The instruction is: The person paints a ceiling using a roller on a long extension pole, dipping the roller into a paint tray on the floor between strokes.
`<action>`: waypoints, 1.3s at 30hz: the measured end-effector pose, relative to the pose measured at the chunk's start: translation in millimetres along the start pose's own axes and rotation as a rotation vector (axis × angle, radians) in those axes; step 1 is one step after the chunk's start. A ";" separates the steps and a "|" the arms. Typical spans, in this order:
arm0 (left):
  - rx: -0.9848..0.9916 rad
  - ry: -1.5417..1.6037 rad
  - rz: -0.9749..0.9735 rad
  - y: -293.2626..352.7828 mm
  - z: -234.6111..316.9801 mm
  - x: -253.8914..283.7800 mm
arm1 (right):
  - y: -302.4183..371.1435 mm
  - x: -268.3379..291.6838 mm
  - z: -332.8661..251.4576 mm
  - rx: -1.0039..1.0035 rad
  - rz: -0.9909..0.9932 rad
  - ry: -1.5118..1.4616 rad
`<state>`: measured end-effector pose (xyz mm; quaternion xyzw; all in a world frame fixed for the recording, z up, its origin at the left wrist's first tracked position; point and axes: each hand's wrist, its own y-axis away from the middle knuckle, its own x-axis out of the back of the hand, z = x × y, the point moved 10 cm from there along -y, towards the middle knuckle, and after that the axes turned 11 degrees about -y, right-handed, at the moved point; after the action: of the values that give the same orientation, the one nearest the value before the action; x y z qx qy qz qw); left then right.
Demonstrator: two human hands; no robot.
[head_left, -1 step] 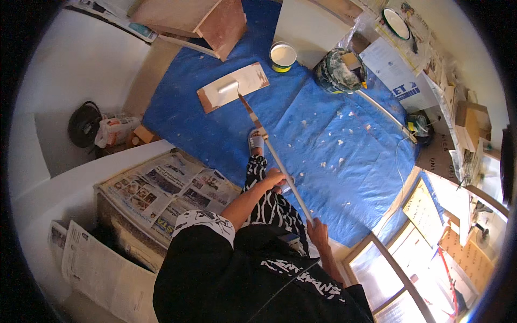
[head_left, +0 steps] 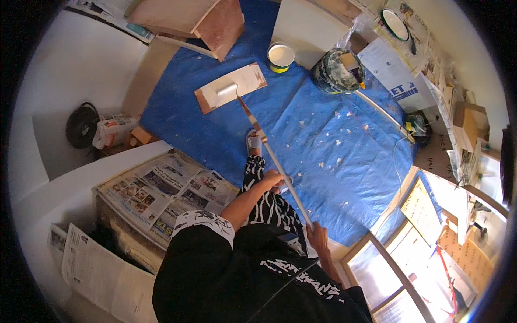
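A paint roller [head_left: 226, 90] on a long pole [head_left: 277, 164] reaches away from me, its head resting on a flat rectangular board [head_left: 251, 78]. White paint covers most of the board, while brown shows at its ends. My left hand [head_left: 273, 179] is closed round the middle of the pole. Lower down, near my waist, my right hand [head_left: 318, 237] grips the pole's near end. The board lies on a blue tarp [head_left: 323, 129] spread over the floor.
Beyond the board stands an open pail of pale paint [head_left: 281, 55]. A larger, paint-smeared bucket [head_left: 338, 72] is to its right, with another pole [head_left: 385, 117] beside it. A wooden box [head_left: 188, 19] sits far left. Newspaper [head_left: 169, 188] covers a surface on my left; a framed glass pane [head_left: 379, 269] stands right.
The whole view has shifted very slightly. Both hands keep their hold on the pole, and the roller head stays on the board.
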<state>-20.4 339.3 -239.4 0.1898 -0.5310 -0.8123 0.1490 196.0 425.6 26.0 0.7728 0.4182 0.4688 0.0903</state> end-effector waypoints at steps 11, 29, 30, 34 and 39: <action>0.188 0.382 -0.206 -5.3 8.9 -40.3 | 85.7 77.8 45.6 -0.148 0.005 -0.047; -1.066 -0.244 -0.056 297.1 312.3 -465.8 | 195.8 189.8 376.6 -0.079 0.728 -0.421; -1.159 -0.295 -0.087 318.4 330.5 -497.3 | 199.3 205.0 371.8 -0.119 0.720 -0.456; -1.361 -0.459 -0.157 368.9 391.2 -618.1 | 225.9 253.1 368.7 -0.119 0.877 -0.605; -1.562 -0.544 -0.362 435.6 464.6 -751.5 | 239.8 269.1 415.2 -0.154 1.165 -0.667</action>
<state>444.6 876.5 443.0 -0.0878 0.2040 -0.9746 -0.0280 719.6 575.2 102.2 0.9668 -0.1514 0.2060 0.0019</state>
